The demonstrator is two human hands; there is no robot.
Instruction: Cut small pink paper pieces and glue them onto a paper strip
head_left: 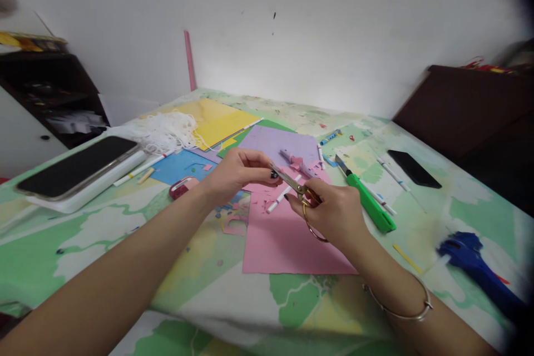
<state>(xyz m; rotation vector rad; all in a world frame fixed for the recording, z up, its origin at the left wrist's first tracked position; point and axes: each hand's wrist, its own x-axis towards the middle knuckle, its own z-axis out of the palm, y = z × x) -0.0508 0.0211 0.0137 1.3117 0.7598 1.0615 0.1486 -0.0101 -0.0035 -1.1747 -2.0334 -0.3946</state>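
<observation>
My right hand (334,208) grips a pair of scissors (295,184) with gold-coloured handles, fingers through the loops. The blades point up and left, to the fingertips of my left hand (250,169). That hand is closed in a pinch; whatever lies between its fingers is too small to make out. Under both hands is a pink sheet (287,245), with pink scraps and a white stick (283,194) on it. Beyond the scissors, a rolled lilac piece with pink bits (298,162) rests on a lilac sheet (267,139).
On the right lie a green utility knife (369,203) with its blade out, a black phone (414,168) and a blue tool (475,261). To the left are another phone (83,164) on a white box, white yarn (167,130), a blue sheet (179,166) and a yellow sheet (221,119).
</observation>
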